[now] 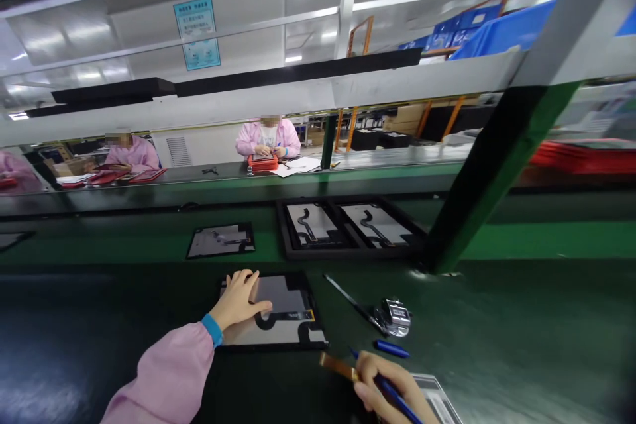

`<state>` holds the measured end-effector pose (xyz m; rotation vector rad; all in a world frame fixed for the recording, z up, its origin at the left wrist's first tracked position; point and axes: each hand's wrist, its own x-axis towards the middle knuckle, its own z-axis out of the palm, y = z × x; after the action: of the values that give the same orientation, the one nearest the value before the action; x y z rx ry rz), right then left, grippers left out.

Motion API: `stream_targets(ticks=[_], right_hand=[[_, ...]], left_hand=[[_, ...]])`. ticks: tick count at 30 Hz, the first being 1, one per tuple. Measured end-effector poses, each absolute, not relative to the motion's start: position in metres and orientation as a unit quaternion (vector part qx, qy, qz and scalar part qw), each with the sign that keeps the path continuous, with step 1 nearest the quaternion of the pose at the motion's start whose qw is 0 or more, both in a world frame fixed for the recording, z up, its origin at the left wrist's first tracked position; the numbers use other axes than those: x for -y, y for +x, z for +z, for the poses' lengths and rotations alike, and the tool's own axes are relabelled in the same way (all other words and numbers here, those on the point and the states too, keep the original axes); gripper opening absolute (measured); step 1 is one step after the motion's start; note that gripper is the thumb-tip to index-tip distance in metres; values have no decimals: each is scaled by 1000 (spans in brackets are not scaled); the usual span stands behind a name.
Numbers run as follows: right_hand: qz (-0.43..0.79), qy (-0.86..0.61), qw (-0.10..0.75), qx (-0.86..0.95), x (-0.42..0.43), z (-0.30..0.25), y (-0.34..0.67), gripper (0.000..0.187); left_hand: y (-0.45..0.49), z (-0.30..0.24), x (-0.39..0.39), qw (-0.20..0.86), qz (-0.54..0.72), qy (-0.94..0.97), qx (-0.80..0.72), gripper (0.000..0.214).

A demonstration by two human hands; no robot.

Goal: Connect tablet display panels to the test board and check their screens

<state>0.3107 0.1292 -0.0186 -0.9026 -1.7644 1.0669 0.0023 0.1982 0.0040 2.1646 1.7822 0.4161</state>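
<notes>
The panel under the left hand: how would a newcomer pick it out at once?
Start at the dark green bench and find the left hand with its blue wristband. The grey, black-edged panel lies under that hand. Unlike the farther panel and the two panels in the black tray, it has a hand on it.

Nearby I count two hands (239, 305) (382, 381), at least five panels (287, 298), one tray (322, 254), one pen (396, 397), one cap (392, 348); beyond, three people (288, 137).

The left hand (239, 301) lies palm down, fingers (241, 277) spread, thumb (262, 307) to their right, forearm (171, 368) behind them, while the right hand (390, 381) curls its fingers inward.
</notes>
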Motion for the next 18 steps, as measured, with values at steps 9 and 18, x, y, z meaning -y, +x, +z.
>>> stream_targets(ticks=[9,18], right_hand=[[486,-397,413,661,-114,-1,303,21],[482,-369,371,703,-114,-5,284,30]], left_hand=[[14,-2,-80,225,108,743,-621,81],[-4,2,-3,241,124,778,-567,48]])
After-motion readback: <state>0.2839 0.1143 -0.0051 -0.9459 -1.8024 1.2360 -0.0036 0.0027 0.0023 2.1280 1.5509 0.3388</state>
